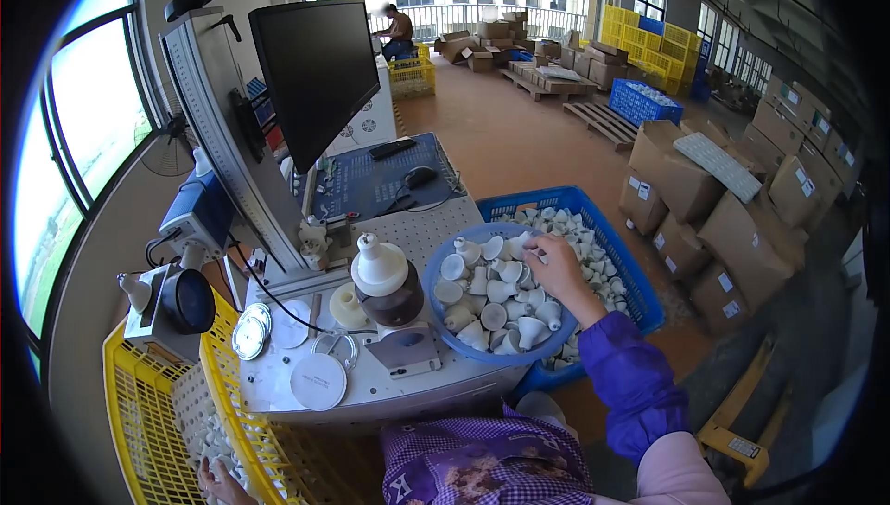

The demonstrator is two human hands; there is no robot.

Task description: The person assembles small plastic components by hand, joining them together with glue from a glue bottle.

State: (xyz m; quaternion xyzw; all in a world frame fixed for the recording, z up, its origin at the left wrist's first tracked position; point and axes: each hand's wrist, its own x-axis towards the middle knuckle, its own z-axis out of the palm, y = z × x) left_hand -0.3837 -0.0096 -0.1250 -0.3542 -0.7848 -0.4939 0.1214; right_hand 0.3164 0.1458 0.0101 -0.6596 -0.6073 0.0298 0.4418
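Observation:
My right hand (pixel 558 268), in a purple sleeve, reaches over the blue round basin (pixel 432 294) with its fingers closed on a white bulb housing (pixel 520 244) near the far rim. Many similar white cone-shaped bulb housings (pixel 502 290) fill the basin. At the lower left, my left hand (pixel 222 485) is inside the yellow crate (pixel 243 412), its fingers apart beside small white pieces (pixel 221 442). One larger white bulb housing (pixel 378 264) stands upright on a dark round holder (pixel 391 299) on the worktable, touched by neither hand.
The perforated worktable (pixel 278 384) carries round metal discs (pixel 319 382), a monitor (pixel 315 74), a mouse (pixel 420 177) and a column-mounted machine (pixel 199 217). A blue crate (pixel 640 296) of white parts stands behind the basin. Cardboard boxes (pixel 691 190) are stacked right. Another person (pixel 399 30) sits far back.

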